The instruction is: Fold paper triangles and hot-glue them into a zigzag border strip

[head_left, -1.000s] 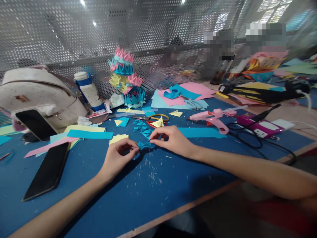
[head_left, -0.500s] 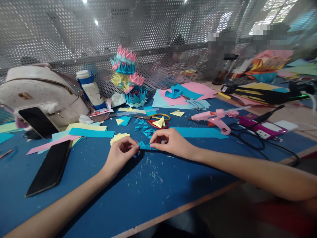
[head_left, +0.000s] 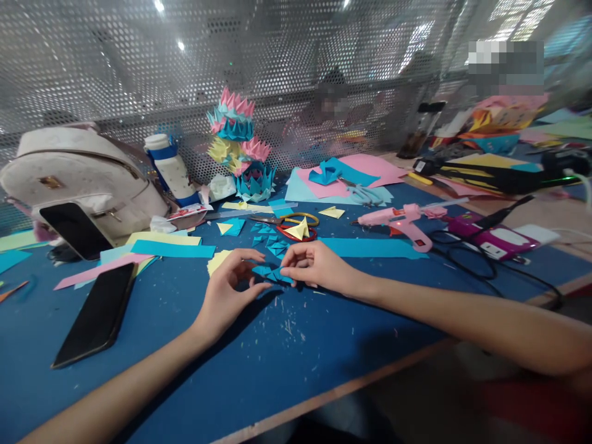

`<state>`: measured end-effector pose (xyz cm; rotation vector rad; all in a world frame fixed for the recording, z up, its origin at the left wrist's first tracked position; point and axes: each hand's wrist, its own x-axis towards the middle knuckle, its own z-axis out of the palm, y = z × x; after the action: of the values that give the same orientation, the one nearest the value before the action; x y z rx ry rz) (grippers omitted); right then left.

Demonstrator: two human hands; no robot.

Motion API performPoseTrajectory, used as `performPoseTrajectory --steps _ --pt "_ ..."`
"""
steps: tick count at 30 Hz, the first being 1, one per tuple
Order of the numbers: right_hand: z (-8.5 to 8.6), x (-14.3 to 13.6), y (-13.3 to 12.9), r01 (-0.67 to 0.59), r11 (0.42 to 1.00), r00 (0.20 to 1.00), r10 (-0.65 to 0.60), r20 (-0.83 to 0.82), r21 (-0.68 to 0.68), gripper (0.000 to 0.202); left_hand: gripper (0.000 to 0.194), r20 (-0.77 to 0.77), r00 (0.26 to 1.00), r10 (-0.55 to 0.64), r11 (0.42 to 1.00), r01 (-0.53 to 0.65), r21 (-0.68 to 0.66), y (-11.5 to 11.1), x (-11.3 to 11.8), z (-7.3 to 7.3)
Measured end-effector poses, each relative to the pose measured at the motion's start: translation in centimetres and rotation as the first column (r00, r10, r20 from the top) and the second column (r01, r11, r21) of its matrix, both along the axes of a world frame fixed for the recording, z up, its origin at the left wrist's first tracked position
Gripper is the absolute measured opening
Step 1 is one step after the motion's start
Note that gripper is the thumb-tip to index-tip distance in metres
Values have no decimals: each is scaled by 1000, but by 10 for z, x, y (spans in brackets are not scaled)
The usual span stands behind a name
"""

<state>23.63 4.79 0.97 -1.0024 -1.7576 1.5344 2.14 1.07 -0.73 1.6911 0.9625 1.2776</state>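
Note:
Between my hands is a small folded blue paper piece (head_left: 267, 272), low over the blue table (head_left: 296, 370). My right hand (head_left: 308, 265) pinches its right end between thumb and fingers. My left hand (head_left: 235, 283) is beside its left end, thumb and fingers spread apart in a curve around it. Just beyond lie several small folded blue paper pieces (head_left: 276, 246). Scissors (head_left: 296, 219) with red and yellow handles lie behind these, a folded yellow piece (head_left: 300, 229) resting on them. Partly behind my left hand are yellow paper squares (head_left: 217, 263).
A pink glue gun (head_left: 393, 219) with a black cord and a blue paper strip (head_left: 370, 248) lie to the right. Dark phone (head_left: 95, 317), paper strips (head_left: 171, 248), backpack (head_left: 83, 172) and bottle (head_left: 169, 166) are on the left. Folded paper flowers (head_left: 240, 145) stand behind.
My left fingers have let go of the blue piece's left end and spread apart. My right hand keeps its pinch, and the piece now tilts slightly.

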Motion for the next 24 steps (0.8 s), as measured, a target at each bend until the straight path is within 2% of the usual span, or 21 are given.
performPoseTrajectory --steps 4,8,24 --pt "1 -1 -4 -19 1000 1000 19 -17 -21 26 13 -98 994 51 980 -31 198 -3 -2 1" --pt "4 -1 -8 -28 999 999 28 -33 -19 27 9 -151 986 73 958 -27 285 -4 -4 2" --pt "6 -2 -12 -35 999 999 35 -35 15 30 13 -151 987 55 955 -8 297 -5 -6 1"
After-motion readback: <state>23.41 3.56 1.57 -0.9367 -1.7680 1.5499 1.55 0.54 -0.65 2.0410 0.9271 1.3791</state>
